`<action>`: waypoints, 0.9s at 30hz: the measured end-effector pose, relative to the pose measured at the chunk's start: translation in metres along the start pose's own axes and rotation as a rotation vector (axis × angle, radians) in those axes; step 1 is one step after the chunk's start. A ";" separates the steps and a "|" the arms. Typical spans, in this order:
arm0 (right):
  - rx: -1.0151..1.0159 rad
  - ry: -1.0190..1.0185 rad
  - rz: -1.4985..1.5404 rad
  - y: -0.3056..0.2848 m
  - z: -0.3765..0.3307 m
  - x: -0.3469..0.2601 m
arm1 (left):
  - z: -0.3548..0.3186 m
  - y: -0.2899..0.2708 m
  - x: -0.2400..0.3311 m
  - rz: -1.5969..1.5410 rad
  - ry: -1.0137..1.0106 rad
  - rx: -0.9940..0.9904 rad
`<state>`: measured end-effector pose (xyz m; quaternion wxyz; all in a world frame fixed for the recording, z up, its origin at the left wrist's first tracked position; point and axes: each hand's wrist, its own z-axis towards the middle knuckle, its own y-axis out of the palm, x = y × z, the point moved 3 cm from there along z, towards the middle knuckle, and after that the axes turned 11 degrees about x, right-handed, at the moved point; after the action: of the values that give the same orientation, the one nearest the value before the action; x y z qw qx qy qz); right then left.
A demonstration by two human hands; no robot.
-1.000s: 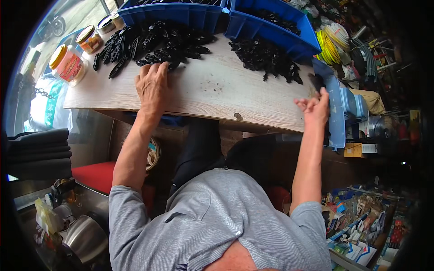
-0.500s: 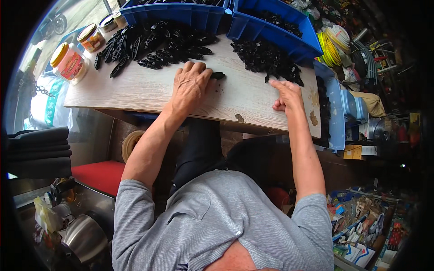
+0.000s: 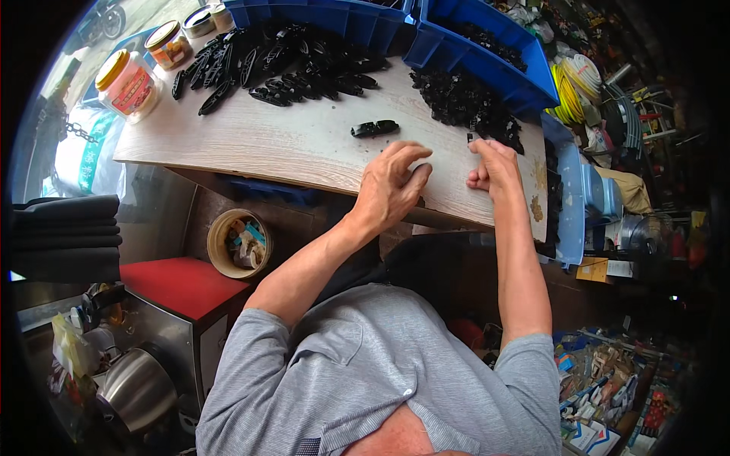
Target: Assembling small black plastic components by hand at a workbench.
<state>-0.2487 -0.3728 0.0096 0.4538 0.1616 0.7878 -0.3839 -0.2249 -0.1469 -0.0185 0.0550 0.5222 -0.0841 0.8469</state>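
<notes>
Black parts (image 3: 464, 99), bins (image 3: 449, 52) behind, left fingers (image 3: 399, 150) parted, empty, right fingers (image 3: 487, 150) bent, hold unclear

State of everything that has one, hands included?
Left hand: fingers curled, thumb apart, nothing visible in it
Right hand: fingers bent, grip unclear
Single black part: lying alone
Long-part pile: loosely heaped
Small-part pile: loosely heaped
Right blue bin: open-topped, parts inside
Left blue bin: partly cropped
Yellow-lidded jar: closed, upright
Round bucket: open, contents showing
</notes>
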 end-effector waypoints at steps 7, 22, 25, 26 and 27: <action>-0.469 -0.041 0.391 0.012 -0.029 0.017 | 0.030 0.029 -0.017 -0.179 -0.117 -0.137; -0.353 -0.202 0.567 0.029 -0.046 0.025 | 0.028 0.026 -0.021 -0.553 -0.606 -0.149; -0.344 -0.206 0.554 0.030 -0.044 0.028 | 0.025 0.027 -0.024 -0.534 -0.580 -0.133; -0.349 -0.206 0.554 0.031 -0.045 0.029 | 0.024 0.026 -0.026 -0.537 -0.579 -0.127; -0.341 -0.219 0.576 0.029 -0.046 0.030 | 0.023 0.024 -0.020 -0.535 -0.579 -0.129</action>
<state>-0.2744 -0.3218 -0.0155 0.6456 0.2568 0.7094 -0.1182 -0.2003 -0.1750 -0.0283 0.2804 0.7381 -0.0099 0.6135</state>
